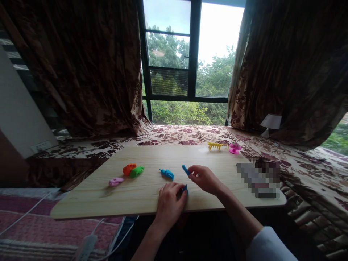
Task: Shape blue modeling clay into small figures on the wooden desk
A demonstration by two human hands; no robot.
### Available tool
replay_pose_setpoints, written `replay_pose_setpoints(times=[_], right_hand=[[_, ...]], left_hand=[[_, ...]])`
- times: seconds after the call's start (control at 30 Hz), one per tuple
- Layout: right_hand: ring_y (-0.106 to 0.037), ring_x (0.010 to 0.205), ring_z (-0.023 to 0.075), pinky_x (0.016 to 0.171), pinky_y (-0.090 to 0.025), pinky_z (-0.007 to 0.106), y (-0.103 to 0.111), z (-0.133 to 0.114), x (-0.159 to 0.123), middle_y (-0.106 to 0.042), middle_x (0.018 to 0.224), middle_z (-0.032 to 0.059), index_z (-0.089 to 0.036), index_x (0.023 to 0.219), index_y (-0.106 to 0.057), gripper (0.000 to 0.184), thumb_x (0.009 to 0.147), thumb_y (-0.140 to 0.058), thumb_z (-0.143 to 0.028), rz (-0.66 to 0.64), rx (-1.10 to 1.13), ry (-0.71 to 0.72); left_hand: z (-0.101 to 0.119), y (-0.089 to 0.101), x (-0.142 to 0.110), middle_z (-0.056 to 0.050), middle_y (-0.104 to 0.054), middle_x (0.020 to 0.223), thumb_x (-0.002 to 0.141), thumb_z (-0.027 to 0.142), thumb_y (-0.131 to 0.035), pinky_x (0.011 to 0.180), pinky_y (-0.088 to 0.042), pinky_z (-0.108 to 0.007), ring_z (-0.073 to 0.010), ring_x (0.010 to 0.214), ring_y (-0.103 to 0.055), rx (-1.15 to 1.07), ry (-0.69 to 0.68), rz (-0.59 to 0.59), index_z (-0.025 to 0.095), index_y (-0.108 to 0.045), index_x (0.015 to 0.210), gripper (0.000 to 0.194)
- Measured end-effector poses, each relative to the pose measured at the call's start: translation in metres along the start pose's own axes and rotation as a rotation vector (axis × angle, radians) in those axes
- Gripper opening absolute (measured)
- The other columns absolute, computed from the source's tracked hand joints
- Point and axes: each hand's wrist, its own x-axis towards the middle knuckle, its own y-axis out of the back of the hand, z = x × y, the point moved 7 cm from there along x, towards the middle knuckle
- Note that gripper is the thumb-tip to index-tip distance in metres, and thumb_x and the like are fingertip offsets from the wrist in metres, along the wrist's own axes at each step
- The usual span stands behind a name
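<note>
My right hand point(205, 179) is closed in a pinch around one end of a short blue clay stick point(185, 169), held just above the wooden table point(152, 156). Nearer to me, my left hand point(170, 199) has its thumb and fingers closed on a blue clay piece point(186, 190); its pointed top shows, and the fingers cover much of the rest. Beyond the left hand, a lumpy blue clay piece point(166, 174) with a thin tip lies on the tabletop, touched by neither hand.
Orange point(128, 169), green point(136, 172) and pink point(116, 182) clay lumps lie on the left. At the far edge stand a yellow legged figure point(214, 145) and a magenta stand-shaped piece point(235, 148). A blurred-out item point(258, 179) occupies the right side. Behind is a patterned window seat point(185, 135).
</note>
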Motion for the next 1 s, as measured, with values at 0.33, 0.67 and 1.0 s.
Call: replay_pose_setpoints(times=[0.33, 0.67, 1.0], right_hand=[[-0.065, 0.079, 0.0156, 0.068, -0.049, 0.025, -0.009, -0.008, -0.017, -0.069, 0.083, 0.0024, -0.017, 0.088, -0.061, 0.010, 0.083, -0.053, -0.021, 0.049, 0.372, 0.037], [-0.063, 0.076, 0.0145, 0.068, -0.049, 0.025, -0.013, -0.003, -0.022, -0.065, 0.079, 0.0008, -0.018, 0.086, -0.060, 0.008, 0.081, -0.054, -0.018, 0.053, 0.413, 0.026], [-0.062, 0.073, 0.0140, 0.067, -0.047, 0.023, -0.017, -0.008, -0.025, -0.066, 0.078, -0.0006, -0.020, 0.086, -0.062, 0.008, 0.080, -0.056, -0.019, 0.067, 0.342, 0.043]], left_hand=[[0.002, 0.001, 0.001, -0.001, -0.064, 0.085, 0.081, 0.027, -0.050, 0.082, -0.038, -0.036, -0.0209, 0.088, -0.055, -0.017, -0.004, -0.014, 0.025, -0.064, 0.085, 0.015], [0.002, 0.003, 0.001, -0.002, -0.065, 0.084, 0.080, 0.027, -0.051, 0.083, -0.039, -0.037, -0.0219, 0.089, -0.056, -0.024, 0.005, -0.004, 0.025, -0.066, 0.087, 0.017], [0.001, 0.000, 0.002, -0.003, -0.065, 0.084, 0.082, 0.031, -0.050, 0.084, -0.040, -0.037, -0.0214, 0.088, -0.056, -0.028, -0.002, -0.030, 0.025, -0.069, 0.086, 0.020]])
